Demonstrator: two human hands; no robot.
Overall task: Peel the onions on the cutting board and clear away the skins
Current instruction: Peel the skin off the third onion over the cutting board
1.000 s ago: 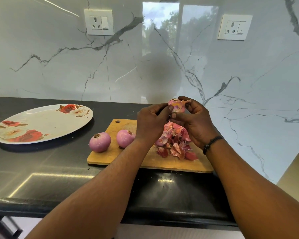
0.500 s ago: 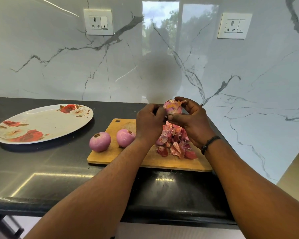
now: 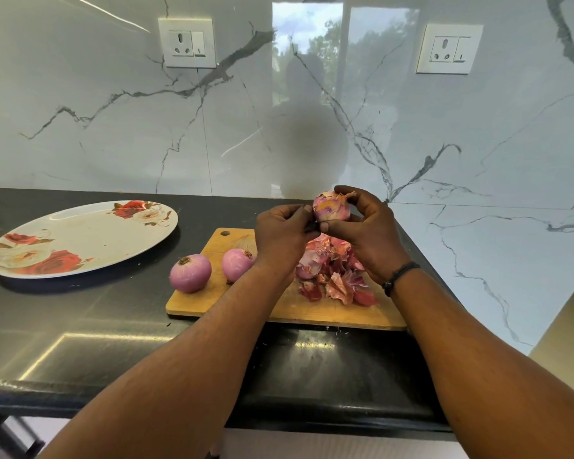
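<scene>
Black counter (image 3: 80, 342), marble wall (image 3: 113, 127), wooden board (image 3: 312, 313).

Two bare forearms, no sleeves anywhere in view, bare up to the lower edge of the picture. On the right wrist a thin black band (image 3: 401, 276), cord-like, with a small darker knot or bead on its lower side. Nothing worn on the left hand (image 3: 280, 238) or the right hand (image 3: 368, 235): no rings, no gloves, short nails on the fingers (image 3: 307, 210).
</scene>
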